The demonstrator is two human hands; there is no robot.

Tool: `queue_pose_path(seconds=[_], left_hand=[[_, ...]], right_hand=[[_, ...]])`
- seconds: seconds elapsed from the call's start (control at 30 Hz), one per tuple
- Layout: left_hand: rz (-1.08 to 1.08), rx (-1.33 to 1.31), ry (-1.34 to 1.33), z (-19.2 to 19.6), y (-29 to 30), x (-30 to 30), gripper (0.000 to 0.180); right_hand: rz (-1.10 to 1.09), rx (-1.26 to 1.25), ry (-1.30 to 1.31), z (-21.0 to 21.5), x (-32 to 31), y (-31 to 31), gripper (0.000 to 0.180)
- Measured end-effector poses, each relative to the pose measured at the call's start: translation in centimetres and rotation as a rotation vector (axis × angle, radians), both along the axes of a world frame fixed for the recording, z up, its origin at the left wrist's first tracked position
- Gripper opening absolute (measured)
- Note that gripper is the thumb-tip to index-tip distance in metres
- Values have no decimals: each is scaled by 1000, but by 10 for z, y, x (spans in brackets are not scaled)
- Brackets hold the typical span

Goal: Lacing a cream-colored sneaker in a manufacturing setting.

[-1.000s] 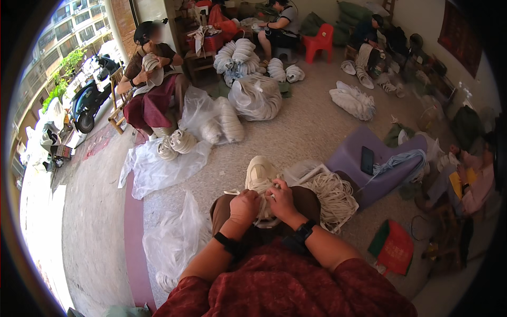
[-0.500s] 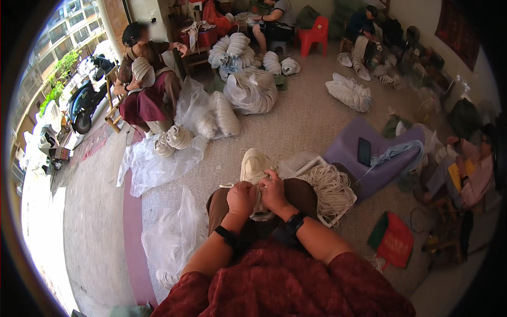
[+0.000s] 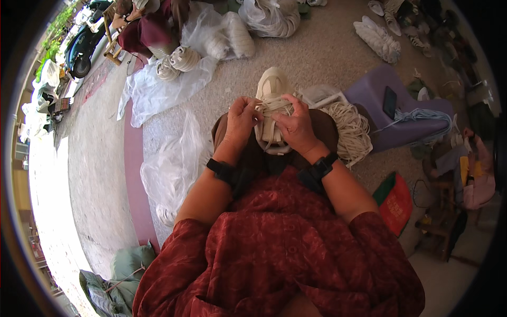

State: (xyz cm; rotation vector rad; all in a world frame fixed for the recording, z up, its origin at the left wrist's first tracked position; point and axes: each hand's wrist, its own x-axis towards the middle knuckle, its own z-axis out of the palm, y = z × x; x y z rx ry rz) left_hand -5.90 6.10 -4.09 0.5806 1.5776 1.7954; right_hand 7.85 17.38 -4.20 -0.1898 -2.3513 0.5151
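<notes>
A cream sneaker (image 3: 274, 83) rests between my knees, toe pointing away from me. Flat cream shoelace (image 3: 273, 104) crosses its upper in loose strands. At the shoe's left edge, my left hand (image 3: 241, 122) pinches the shoelace between thumb and fingertips. My right hand (image 3: 302, 129) lies along the right edge, its thumb and forefinger closed on the lacing over the tongue. Part of the lace is hidden under the fingers. Dark bands circle both wrists.
By my right knee stands a white basket (image 3: 346, 98) heaped with cream laces (image 3: 349, 127). A purple stool (image 3: 369, 87) beyond it bears a phone (image 3: 390, 102) and pale blue cords (image 3: 422, 117). Plastic bags (image 3: 174, 153) lie left. A person (image 3: 478, 174) sits at the right.
The view has tilted down, so the far room has left the picture. My hands have moved apart from close together over the lacing to either side of the shoe.
</notes>
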Motion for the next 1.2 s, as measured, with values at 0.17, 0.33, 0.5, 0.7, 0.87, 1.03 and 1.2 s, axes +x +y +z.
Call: queue_pose_path(seconds=[0.17, 0.33, 0.5, 0.7, 0.87, 1.03, 1.2], left_hand=[[-87, 120, -401, 19, 2, 9, 18], [1, 274, -532, 2, -43, -20, 14], [642, 239, -376, -4, -191, -99, 28], [1000, 36, -261, -53, -315, -136, 17], [379, -498, 571, -66, -171, -102, 24], [-62, -322, 806, -14, -49, -43, 29], [-185, -360, 668, 1, -14, -24, 21]], right_hand=[[107, -111, 41, -1, -1, -3, 12], [223, -1066, 67, 27, 29, -4, 15], [-246, -1145, 218, -4, 132, 67, 12], [-629, -1183, 326, -45, 269, 145, 12], [-417, -223, -353, -33, 148, 108, 28], [-138, -296, -236, 6, 29, 31, 21], [-211, 10, -263, 6, -6, 10, 3]])
